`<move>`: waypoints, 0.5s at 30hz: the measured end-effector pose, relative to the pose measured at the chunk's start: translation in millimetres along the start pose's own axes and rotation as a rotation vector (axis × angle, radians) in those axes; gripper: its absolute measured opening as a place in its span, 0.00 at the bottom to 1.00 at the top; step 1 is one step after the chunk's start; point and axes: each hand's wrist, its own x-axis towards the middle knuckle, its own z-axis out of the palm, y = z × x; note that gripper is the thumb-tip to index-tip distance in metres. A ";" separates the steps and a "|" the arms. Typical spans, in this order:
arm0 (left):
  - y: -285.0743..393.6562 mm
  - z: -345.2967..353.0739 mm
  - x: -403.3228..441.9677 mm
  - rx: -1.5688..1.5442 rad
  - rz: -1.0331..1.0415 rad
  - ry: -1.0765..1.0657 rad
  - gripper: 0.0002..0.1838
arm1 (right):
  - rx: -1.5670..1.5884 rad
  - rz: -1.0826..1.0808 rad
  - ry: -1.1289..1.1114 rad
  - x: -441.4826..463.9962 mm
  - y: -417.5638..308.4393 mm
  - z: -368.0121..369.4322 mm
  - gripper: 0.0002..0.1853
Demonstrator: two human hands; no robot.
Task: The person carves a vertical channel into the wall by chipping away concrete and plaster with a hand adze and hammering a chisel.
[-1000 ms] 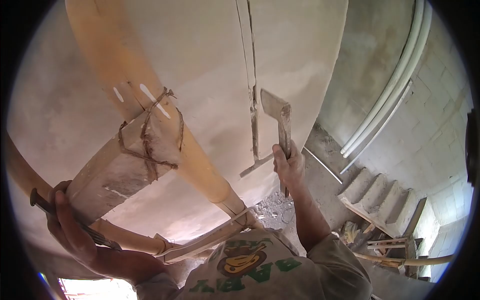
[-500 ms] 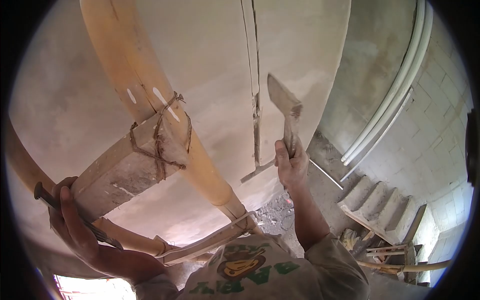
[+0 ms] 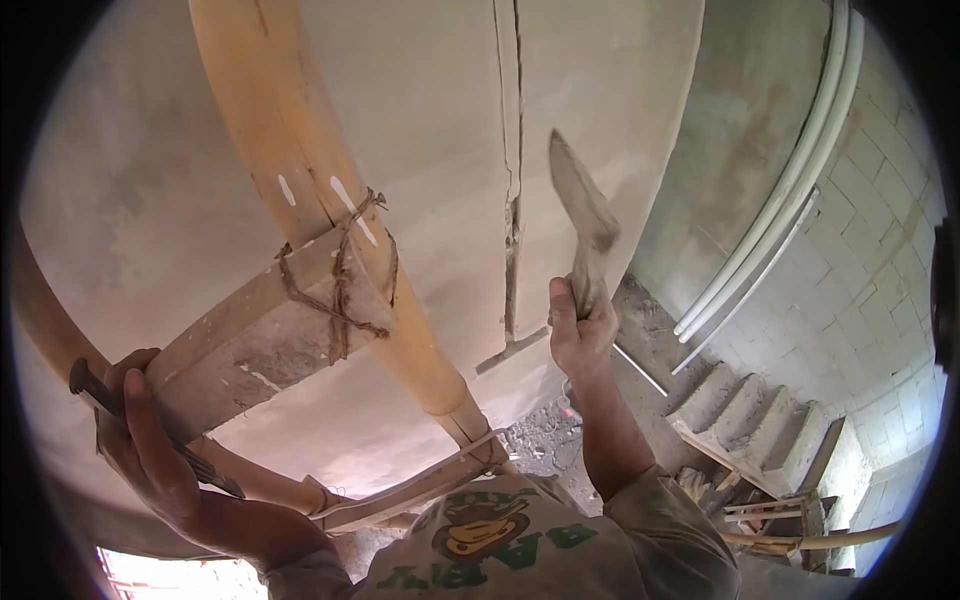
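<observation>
Rising mid-frame, the hatchet (image 3: 583, 195) is needing the right hand (image 3: 583, 335)'s grip kept firm, the left hand (image 3: 150, 450) holding a chisel (image 3: 98, 389).

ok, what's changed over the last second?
The hatchet-like tool in the right hand turned: its blade, pointing mostly left before, now points mostly up in view. The camera view shifted too. Nothing taken or released; left hand still holds the dark metal bar.

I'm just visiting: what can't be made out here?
Metal bar, head view: middle hidden by the grip of the left hand.
Hatchet, head view: handle partly covered by the grip of the right hand.
Blade, head view: edge too blurred.
Thick pole, head view: upper end cut off by the top edge.
</observation>
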 end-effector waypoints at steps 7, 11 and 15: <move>-1.9 -2.3 0.1 0.018 0.015 -0.011 0.22 | -0.294 0.261 -0.158 11.6 43.9 8.5 0.10; -1.5 -2.5 -0.4 0.011 -0.003 -0.021 0.22 | -0.091 0.136 -0.095 -1.4 43.2 2.0 0.13; -0.8 2.5 0.3 -0.023 0.019 0.021 0.20 | 0.111 0.027 0.010 -5.9 38.7 15.0 0.12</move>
